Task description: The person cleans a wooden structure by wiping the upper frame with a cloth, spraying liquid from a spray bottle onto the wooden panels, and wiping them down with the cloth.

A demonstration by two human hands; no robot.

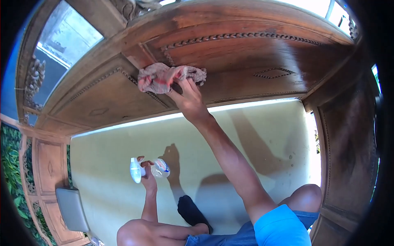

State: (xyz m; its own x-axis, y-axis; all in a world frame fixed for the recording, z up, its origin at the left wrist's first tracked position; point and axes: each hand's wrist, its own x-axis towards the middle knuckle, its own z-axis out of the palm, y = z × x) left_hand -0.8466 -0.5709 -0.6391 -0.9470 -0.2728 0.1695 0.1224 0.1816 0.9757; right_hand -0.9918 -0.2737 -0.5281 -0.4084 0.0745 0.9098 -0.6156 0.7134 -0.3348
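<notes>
My right hand (pixel 191 100) is closed on a crumpled pink and grey cloth (pixel 158 78), which it presses against the carved wooden panel (pixel 230 53) of the backrest. Lower down and to the left, my left hand (pixel 148 174) grips a clear spray bottle (pixel 160 168) by its neck. The bottle lies tilted sideways in the hand, its white and light blue spray head (pixel 135 170) pointing left. Some of the fingers round the bottle are hidden.
Below the panel spreads a pale green seat surface (pixel 111 143), where my legs and a black-socked foot (pixel 193 211) rest. Wooden side panels (pixel 349 143) stand right and left. A grey cushion-like object (pixel 72 209) leans at the left. Green leaves show beyond.
</notes>
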